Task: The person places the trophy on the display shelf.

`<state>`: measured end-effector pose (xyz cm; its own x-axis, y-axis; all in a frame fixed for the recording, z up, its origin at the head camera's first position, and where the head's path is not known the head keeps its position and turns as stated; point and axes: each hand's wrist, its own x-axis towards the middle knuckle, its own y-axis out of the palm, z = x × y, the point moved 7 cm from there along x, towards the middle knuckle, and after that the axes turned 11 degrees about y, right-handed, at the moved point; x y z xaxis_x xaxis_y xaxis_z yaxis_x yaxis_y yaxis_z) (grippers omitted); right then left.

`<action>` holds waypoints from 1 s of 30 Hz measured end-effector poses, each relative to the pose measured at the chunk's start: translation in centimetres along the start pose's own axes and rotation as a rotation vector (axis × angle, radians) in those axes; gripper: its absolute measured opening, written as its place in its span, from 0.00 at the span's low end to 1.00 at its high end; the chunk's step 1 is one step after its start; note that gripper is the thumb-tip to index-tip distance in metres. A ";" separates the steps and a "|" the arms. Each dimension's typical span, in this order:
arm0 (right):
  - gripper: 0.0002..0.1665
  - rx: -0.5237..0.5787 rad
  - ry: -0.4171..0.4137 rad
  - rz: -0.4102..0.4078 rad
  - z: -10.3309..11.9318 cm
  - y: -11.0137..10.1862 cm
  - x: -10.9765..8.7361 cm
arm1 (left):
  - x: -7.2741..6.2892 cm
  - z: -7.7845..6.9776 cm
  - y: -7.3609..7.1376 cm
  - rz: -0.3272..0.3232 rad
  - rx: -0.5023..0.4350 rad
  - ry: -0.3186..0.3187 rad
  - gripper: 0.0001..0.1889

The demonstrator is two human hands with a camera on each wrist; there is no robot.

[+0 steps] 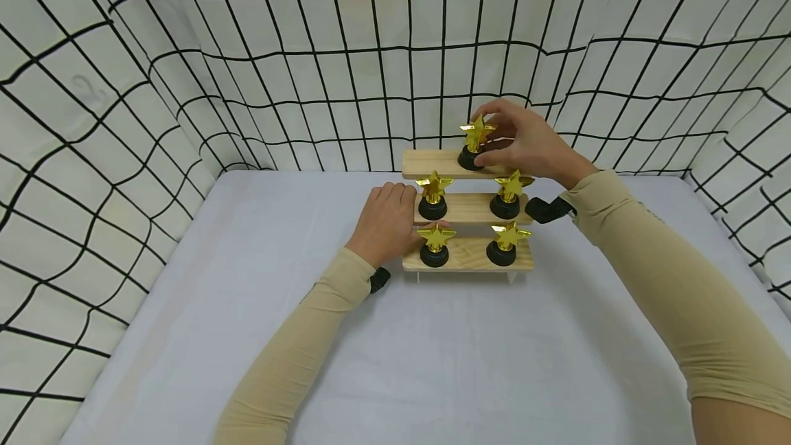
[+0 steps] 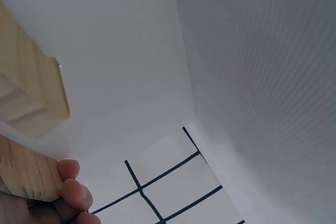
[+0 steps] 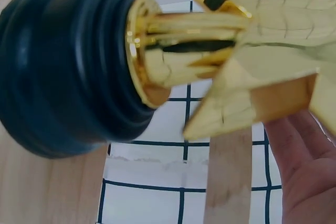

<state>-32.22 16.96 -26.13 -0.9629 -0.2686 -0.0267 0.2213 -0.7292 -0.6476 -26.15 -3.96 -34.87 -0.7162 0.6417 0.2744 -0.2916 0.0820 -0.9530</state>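
A three-tier wooden display stand [image 1: 471, 210] bears gold star trophies on round black bases. My right hand [image 1: 531, 137] holds the top-tier trophy [image 1: 473, 155] between thumb and fingers, its base right at the board. On the middle tier stand a left trophy [image 1: 432, 206] and a right trophy [image 1: 507, 204]; a lower left trophy [image 1: 435, 253] and a lower right trophy [image 1: 502, 251] stand below. With my left hand [image 1: 386, 222] I grip the stand's left end; the left wrist view shows fingertips curled round a board's end [image 2: 37, 174]. One trophy [image 3: 79, 66] looms close in the right wrist view.
The stand is on a white-covered table [image 1: 469, 356]. White walls with a black grid [image 1: 408, 47] rise behind it and at both sides. A black wrist camera [image 1: 548, 210] on my right wrist is close beside the middle tier's right end.
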 end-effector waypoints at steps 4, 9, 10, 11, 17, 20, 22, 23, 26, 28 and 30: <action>0.40 0.007 -0.002 0.005 -0.1 0.0 0.1 | 0.0 0.1 0.1 0.005 0.000 -0.003 0.31; 0.40 -0.008 0.007 -0.015 -0.1 -0.5 0.2 | 0.3 0.4 0.3 0.023 -0.014 -0.006 0.29; 0.41 -0.013 0.008 -0.024 -0.1 -0.7 0.1 | 0.3 0.5 0.4 0.031 -0.025 -0.007 0.29; 0.40 -0.014 0.008 -0.034 -0.1 -1.0 -0.1 | 0.4 0.6 0.5 0.041 -0.041 -0.010 0.29; 0.36 -0.007 0.021 -0.103 -0.8 -2.7 -1.2 | 0.8 1.5 1.4 0.136 -0.208 -0.019 0.35; 0.36 -0.045 0.071 -0.160 -1.9 -3.4 -2.0 | 0.7 2.3 1.8 0.160 -0.268 -0.032 0.42; 0.37 -0.073 0.108 -0.200 -2.8 -3.8 -2.6 | 0.2 3.1 1.8 0.154 -0.306 -0.059 0.47; 0.38 -0.083 0.126 -0.218 -3.3 -4.0 -3.0 | -0.1 3.6 1.8 0.149 -0.317 -0.074 0.48; 0.40 -0.113 0.160 -0.259 -4.8 -4.6 -4.1 | -1.6 5.3 1.7 0.139 -0.320 -0.111 0.50; 0.41 -0.142 0.183 -0.279 -5.8 -5.0 -5.0 | -2.9 6.6 1.5 0.140 -0.291 -0.128 0.50; 0.41 -0.182 0.187 -0.294 -6.7 -5.2 -5.9 | -4.2 7.9 1.3 0.142 -0.249 -0.140 0.49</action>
